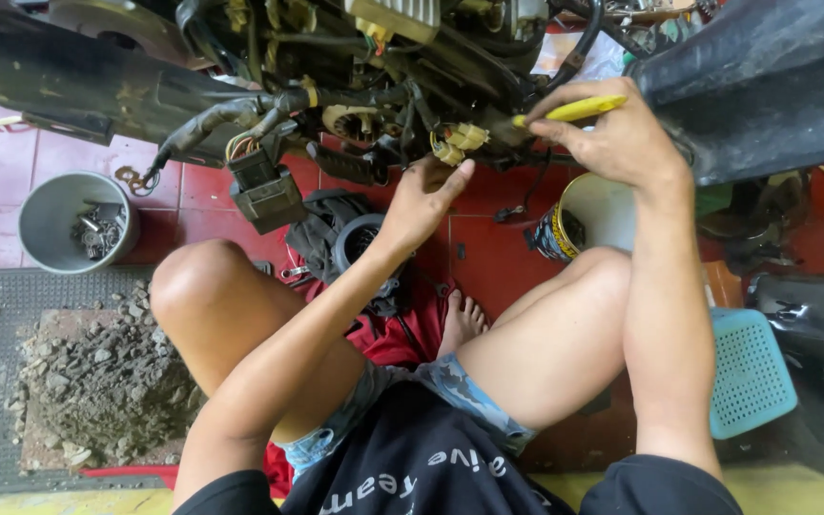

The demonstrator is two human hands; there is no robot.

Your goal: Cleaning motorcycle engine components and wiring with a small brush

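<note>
I sit on the floor facing the exposed underside of a motorbike with tangled wires. My right hand grips a yellow-handled brush, its bristle end pointing left at the wiring. My left hand reaches up with fingers partly curled, its fingertips at a yellow plug connector on the harness. Whether it pinches the connector or only touches it is unclear. A black box-shaped electrical part hangs from wires to the left.
A grey bucket holding metal parts stands at the left. A pile of dirt and stones lies on a black rubber mat. A yellow-and-black can, a teal stool and black body panels are at the right.
</note>
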